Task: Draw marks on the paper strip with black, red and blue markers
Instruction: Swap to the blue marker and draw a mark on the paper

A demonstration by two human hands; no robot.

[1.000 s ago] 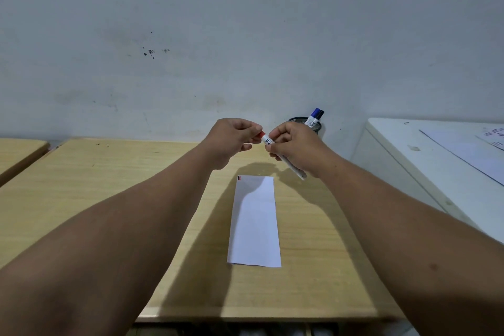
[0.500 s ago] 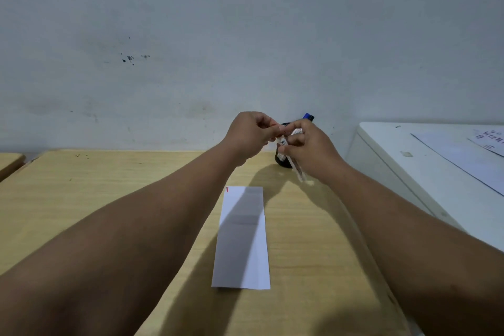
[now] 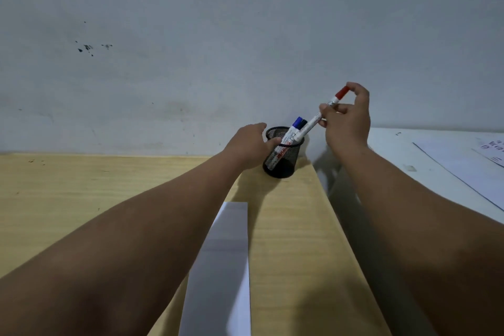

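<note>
While the paper strip [image 3: 226,254] lay flat on the wooden surface [image 3: 81,199] between the forearms, the left hand [image 3: 248,144] curled round the left side of the mesh cup [image 3: 281,163]. A blue marker [image 3: 296,124] and a black marker [image 3: 303,123] stood inside. The red marker [image 3: 317,120] leaned with its lower end in the cup and its cap up, pinched by the right hand [image 3: 349,117].

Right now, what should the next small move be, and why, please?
Probably lower the red marker into the mesh cup and let go: it is capped, its lower end sits inside the rim, and the left hand grips the cup.
</note>
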